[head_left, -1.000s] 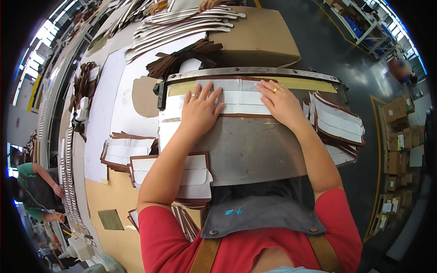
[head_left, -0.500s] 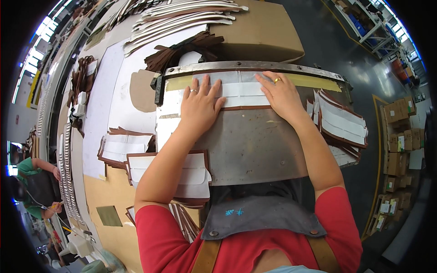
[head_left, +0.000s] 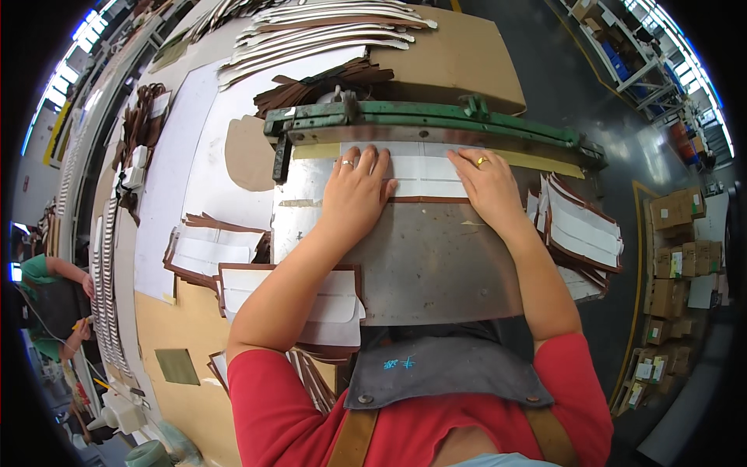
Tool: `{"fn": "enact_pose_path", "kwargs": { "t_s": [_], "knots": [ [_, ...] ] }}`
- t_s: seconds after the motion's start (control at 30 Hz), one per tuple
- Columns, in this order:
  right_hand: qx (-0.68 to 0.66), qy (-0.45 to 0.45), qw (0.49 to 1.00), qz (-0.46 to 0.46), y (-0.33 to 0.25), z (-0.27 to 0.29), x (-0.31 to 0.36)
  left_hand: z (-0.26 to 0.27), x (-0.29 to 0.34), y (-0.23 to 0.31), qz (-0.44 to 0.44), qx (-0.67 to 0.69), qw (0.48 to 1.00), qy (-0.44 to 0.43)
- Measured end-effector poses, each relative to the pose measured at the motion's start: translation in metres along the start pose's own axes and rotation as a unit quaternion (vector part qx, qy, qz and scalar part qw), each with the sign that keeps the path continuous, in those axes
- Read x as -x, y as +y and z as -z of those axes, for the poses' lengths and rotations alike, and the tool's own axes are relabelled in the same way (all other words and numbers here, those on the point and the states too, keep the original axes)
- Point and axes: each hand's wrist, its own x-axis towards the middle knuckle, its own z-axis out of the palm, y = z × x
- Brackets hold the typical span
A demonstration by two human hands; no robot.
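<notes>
A white-faced panel with brown edges [head_left: 426, 177] lies across a metal plate [head_left: 436, 265]. Its far edge reaches close to a green metal bar [head_left: 424, 115] that spans the back of the plate. My left hand [head_left: 358, 187] rests on the panel's left part, fingers stretched forward and thumb out to the side. On the panel's right part lies my right hand [head_left: 490, 183], fingers extended close together and slightly bent. Neither hand grasps anything; both press down from above.
Similar brown-edged panels are stacked at right [head_left: 582, 222], at left [head_left: 214, 249] and by my left forearm [head_left: 334, 300]. Brown strips [head_left: 327, 84] and a cardboard box [head_left: 455, 54] sit beyond the bar. A co-worker in green sleeves [head_left: 47, 280] is at far left.
The green bar now stands over the plate's far edge, where a bare metal strip showed before. Hands and panel appear slightly nearer to me; the whole view has also shifted a little.
</notes>
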Motion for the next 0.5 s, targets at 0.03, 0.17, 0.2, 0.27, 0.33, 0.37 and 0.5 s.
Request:
{"fn": "enact_pose_path", "kwargs": {
  "t_s": [0.03,0.17,0.2,0.27,0.33,0.37,0.5],
  "knots": [
    [-0.006,-0.022,1.000,-0.007,0.000,0.002,-0.002,-0.001,0.001,0.000,-0.002,-0.002,1.000,0.006],
    [-0.081,-0.057,0.995,-0.009,-0.004,-0.004,-0.029,-0.006,0.002,-0.001,-0.006,-0.001,1.000,0.019],
    [-0.114,-0.050,0.992,-0.006,-0.008,-0.011,-0.041,-0.006,0.001,-0.001,-0.011,-0.002,1.000,0.018],
    [-0.168,-0.052,0.984,0.033,-0.014,-0.035,-0.060,-0.006,0.000,-0.001,-0.013,0.001,1.000,0.015],
    [-0.195,-0.056,0.977,0.061,-0.015,-0.057,-0.074,-0.007,-0.001,-0.001,-0.016,0.012,1.000,0.012],
    [-0.191,-0.059,0.978,0.064,-0.020,-0.061,-0.079,-0.007,0.000,-0.003,-0.012,0.019,1.000,0.009],
    [-0.152,-0.071,0.983,0.079,-0.029,-0.069,-0.085,0.002,-0.005,-0.009,0.063,0.085,0.994,-0.018]
  ]
}}
